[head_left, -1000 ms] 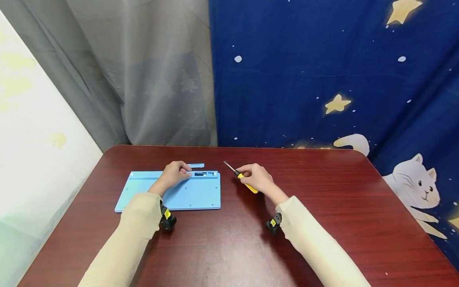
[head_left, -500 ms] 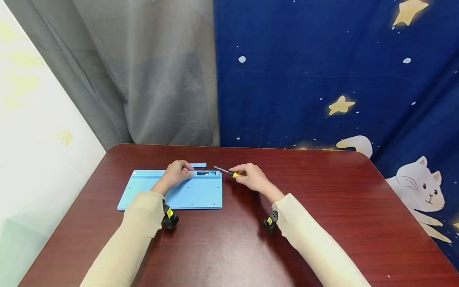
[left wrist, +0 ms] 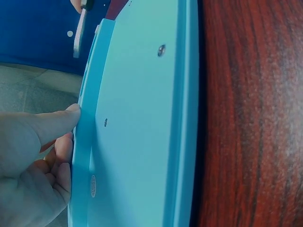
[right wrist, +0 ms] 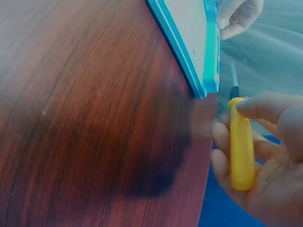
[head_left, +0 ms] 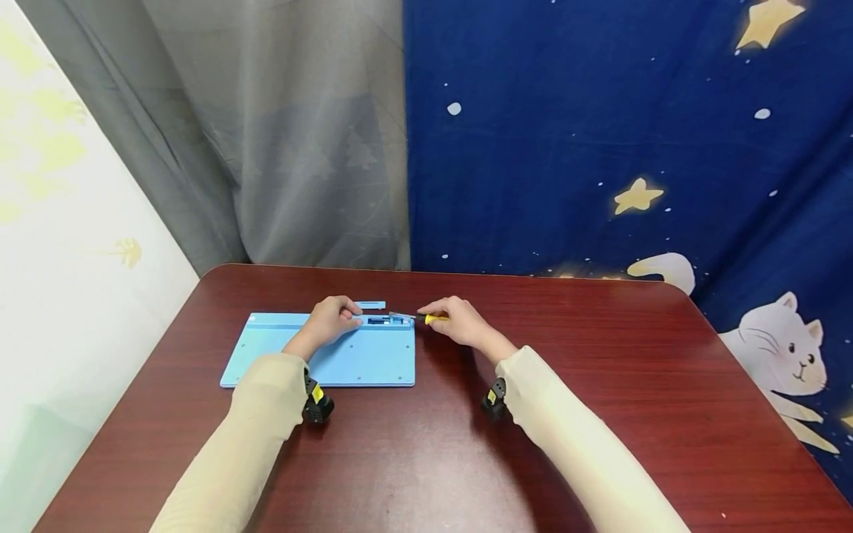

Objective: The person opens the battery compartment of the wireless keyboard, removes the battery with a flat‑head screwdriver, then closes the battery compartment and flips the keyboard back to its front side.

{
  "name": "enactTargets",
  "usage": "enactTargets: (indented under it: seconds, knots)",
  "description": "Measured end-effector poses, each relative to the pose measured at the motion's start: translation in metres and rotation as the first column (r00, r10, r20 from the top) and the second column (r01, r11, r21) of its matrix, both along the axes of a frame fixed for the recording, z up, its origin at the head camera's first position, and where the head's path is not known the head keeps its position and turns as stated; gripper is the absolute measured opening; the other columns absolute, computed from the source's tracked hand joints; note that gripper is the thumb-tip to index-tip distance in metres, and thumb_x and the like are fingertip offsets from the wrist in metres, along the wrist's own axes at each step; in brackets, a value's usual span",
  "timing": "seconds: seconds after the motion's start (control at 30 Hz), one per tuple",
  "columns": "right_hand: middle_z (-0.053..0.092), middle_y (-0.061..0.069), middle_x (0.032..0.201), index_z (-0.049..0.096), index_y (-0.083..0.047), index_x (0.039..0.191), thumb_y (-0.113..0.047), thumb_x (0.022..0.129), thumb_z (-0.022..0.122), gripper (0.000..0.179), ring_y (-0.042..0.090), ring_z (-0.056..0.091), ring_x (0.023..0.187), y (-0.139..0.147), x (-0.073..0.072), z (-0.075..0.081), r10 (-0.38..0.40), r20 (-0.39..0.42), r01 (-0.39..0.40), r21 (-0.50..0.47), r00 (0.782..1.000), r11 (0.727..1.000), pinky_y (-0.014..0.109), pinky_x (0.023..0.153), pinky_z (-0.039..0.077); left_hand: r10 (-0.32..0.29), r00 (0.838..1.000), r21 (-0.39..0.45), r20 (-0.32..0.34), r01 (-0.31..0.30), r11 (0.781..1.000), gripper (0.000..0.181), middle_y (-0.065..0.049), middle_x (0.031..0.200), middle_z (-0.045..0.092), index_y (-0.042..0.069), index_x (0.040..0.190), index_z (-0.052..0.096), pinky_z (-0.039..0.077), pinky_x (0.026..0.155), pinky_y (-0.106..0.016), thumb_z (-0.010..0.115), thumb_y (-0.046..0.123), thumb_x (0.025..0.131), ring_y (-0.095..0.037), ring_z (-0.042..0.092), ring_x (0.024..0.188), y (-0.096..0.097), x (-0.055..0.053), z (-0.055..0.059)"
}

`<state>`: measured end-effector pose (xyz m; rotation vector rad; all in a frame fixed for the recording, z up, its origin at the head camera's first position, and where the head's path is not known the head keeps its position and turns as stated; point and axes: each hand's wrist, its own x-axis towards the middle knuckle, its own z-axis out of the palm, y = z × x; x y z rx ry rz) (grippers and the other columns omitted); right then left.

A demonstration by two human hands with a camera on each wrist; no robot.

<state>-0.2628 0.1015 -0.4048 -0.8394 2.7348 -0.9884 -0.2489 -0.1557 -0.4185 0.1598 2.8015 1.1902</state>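
A light-blue keyboard (head_left: 380, 359) lies underside up on the table, small screws showing in its back. Along its raised far ridge is an uncovered battery compartment (head_left: 381, 321) with something dark inside. My left hand (head_left: 326, 321) grips that ridge just left of the compartment, thumb on the near side and fingers curled behind. In my right hand (head_left: 461, 321) is a screwdriver with a yellow handle (right wrist: 242, 151), held between thumb and fingers. Its metal shaft points left, with the tip over the compartment's right end; contact cannot be made out.
The small blue battery cover (head_left: 371, 304) lies just behind the keyboard. Brown wooden table (head_left: 426, 459) extends in front and to the right. Grey and blue curtains (head_left: 506, 148) hang behind its far edge, and a white wall (head_left: 80, 296) stands at the left.
My right hand has moved left and slightly away from me, turning the screwdriver from slanted to nearly level and bringing its tip over the compartment. My left hand keeps its grip on the keyboard.
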Motion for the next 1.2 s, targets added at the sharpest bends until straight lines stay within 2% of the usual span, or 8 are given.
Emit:
enactTargets:
  seconds: [0.2, 0.43, 0.63, 0.77, 1.0, 1.2]
  knots:
    - [0.067, 0.006, 0.098, 0.07, -0.006, 0.104, -0.001, 0.083, 0.064, 0.022, 0.016, 0.058, 0.086, -0.001, -0.003, 0.002, -0.031, 0.02, 0.031, -0.001, 0.999, 1.0, 0.028, 0.078, 0.046, 0.006, 1.0, -0.004, 0.0, -0.006, 1.0, 0.017, -0.009, 0.078, 0.049, -0.003, 0.098, 0.061, 0.039, 0.067, -0.03, 0.064, 0.008, 0.085, -0.022, 0.046, 0.075, 0.0, 0.0, -0.002]
    - [0.068, 0.005, 0.09, 0.071, -0.004, 0.096, -0.003, 0.078, 0.071, 0.018, 0.016, 0.061, 0.083, -0.004, -0.004, 0.007, -0.102, 0.028, 0.102, -0.011, 0.994, 0.995, 0.028, 0.077, 0.048, 0.009, 1.0, -0.01, -0.005, -0.009, 1.0, 0.017, -0.009, 0.078, 0.05, -0.003, 0.098, 0.061, 0.039, 0.067, -0.03, 0.064, 0.008, 0.085, -0.022, 0.046, 0.076, 0.0, 0.001, -0.002]
    - [0.069, 0.004, 0.093, 0.073, -0.007, 0.095, -0.003, 0.078, 0.071, 0.018, 0.016, 0.058, 0.085, -0.006, -0.004, 0.016, -0.141, 0.019, 0.141, 0.008, 0.99, 0.99, 0.028, 0.074, 0.048, 0.008, 1.0, -0.008, -0.008, -0.008, 1.0, 0.016, -0.009, 0.079, 0.05, -0.002, 0.097, 0.061, 0.039, 0.067, -0.031, 0.064, 0.008, 0.085, -0.022, 0.046, 0.076, 0.0, 0.001, -0.002]
    - [0.069, 0.004, 0.093, 0.074, -0.007, 0.094, -0.003, 0.077, 0.072, 0.017, 0.017, 0.059, 0.086, -0.007, -0.006, 0.021, -0.125, 0.008, 0.125, 0.019, 0.992, 0.992, 0.026, 0.072, 0.049, 0.006, 1.0, -0.01, -0.016, -0.006, 1.0, 0.016, -0.009, 0.079, 0.05, -0.002, 0.097, 0.061, 0.04, 0.068, -0.032, 0.065, 0.008, 0.085, -0.023, 0.046, 0.077, 0.0, 0.001, -0.003]
    - [0.069, 0.004, 0.082, 0.074, -0.005, 0.084, -0.002, 0.074, 0.074, 0.01, 0.019, 0.06, 0.08, -0.011, -0.01, 0.033, -0.094, -0.002, 0.094, 0.049, 0.996, 0.994, 0.025, 0.068, 0.049, 0.002, 1.0, -0.007, -0.024, -0.002, 1.0, 0.016, -0.009, 0.078, 0.05, -0.002, 0.097, 0.061, 0.04, 0.068, -0.032, 0.065, 0.008, 0.085, -0.023, 0.046, 0.076, -0.001, 0.001, -0.004]
    - [0.069, 0.006, 0.085, 0.074, -0.005, 0.084, -0.002, 0.075, 0.073, 0.01, 0.018, 0.059, 0.083, -0.014, -0.012, 0.044, -0.063, -0.01, 0.064, 0.108, 0.998, 0.992, 0.025, 0.068, 0.049, 0.001, 1.0, 0.0, -0.021, -0.001, 1.0, 0.016, -0.01, 0.079, 0.05, -0.002, 0.097, 0.061, 0.04, 0.068, -0.032, 0.064, 0.008, 0.085, -0.023, 0.046, 0.077, 0.0, 0.0, -0.003]
